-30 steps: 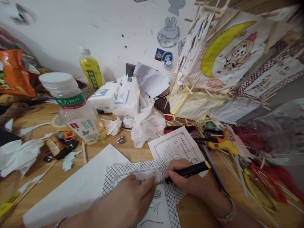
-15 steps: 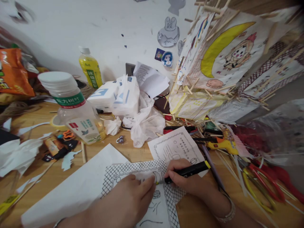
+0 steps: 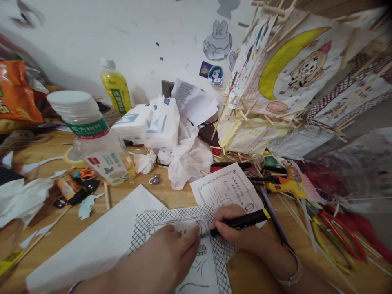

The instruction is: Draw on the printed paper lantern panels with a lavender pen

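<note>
My right hand [image 3: 229,224] is closed around a black marker [image 3: 245,221] with a yellow end. The marker tilts down to the left, its tip at the drawing's crescent shape. Under both hands lies a sheet of paper with a line drawing [image 3: 171,214], bordered by black crosshatching and a wavy line. My left hand [image 3: 165,253] lies across this sheet and presses on it, one finger stretched close to the marker tip. Its other fingers are partly hidden. A plain white sheet [image 3: 92,241] extends to the left, partly under the drawing.
A smaller drawn sheet [image 3: 226,188] lies just beyond my right hand. Scissors [image 3: 339,237] and a yellow glue gun [image 3: 286,185] are at the right. A bottle [image 3: 94,139] stands at left; tissue packs [image 3: 162,126] and a stick-framed paper lantern [image 3: 294,65] are behind.
The marker and my right hand have shifted very slightly left and down. My left hand stays in place on the drawn sheet.
</note>
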### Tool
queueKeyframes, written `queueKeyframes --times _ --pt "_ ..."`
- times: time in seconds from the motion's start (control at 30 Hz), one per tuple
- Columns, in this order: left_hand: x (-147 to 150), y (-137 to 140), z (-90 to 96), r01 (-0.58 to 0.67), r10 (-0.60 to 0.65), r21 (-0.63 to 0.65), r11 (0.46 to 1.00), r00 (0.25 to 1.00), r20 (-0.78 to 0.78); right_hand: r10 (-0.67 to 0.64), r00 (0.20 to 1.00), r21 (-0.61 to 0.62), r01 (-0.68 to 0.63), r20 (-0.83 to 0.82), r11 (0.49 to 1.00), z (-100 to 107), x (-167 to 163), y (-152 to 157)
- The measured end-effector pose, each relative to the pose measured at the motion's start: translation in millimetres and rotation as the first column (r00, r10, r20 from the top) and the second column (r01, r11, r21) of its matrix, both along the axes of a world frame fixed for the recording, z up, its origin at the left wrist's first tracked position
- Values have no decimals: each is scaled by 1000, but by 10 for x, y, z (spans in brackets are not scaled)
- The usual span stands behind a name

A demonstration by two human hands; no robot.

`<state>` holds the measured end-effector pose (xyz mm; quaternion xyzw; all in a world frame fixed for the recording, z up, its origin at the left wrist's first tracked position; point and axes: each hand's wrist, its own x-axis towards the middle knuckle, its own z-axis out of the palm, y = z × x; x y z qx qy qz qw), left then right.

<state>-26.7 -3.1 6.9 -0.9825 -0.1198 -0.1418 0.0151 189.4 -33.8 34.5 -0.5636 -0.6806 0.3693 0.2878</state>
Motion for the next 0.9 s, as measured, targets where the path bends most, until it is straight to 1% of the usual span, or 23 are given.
queueKeyframes --times 0.1,0.2,0.27,0.4,0.53,0.67,0.8,0.9 --pt "-9 -6 23 16 -16 17 1000 1000 -24 11 1000 12 -11 2 1000 -3 -2 1" --pt "-15 -9 29 11 -9 42 999 999 -36 -6 1000 20 6 7 1000 -3 -4 0" --pt "-19 -7 25 19 -17 78 997 1000 -26 -3 1000 18 3 -3 1000 -3 -4 0" --pt "-38 0 12 76 -69 154 985 997 -45 -1 1000 15 1 0 1000 -3 -2 2" --pt "-52 0 16 103 -95 182 978 994 -54 21 1000 5 -21 -2 1000 0 2 0" --pt "-43 -2 38 90 -75 197 976 994 -80 22 999 -11 -23 -38 1000 -4 6 -3" --pt "-43 -5 58 101 -83 200 975 992 -98 31 998 -3 -32 -50 999 -13 6 -1" --pt "-53 -7 67 115 -88 229 967 988 -125 38 998 8 -38 -55 999 -11 5 0"
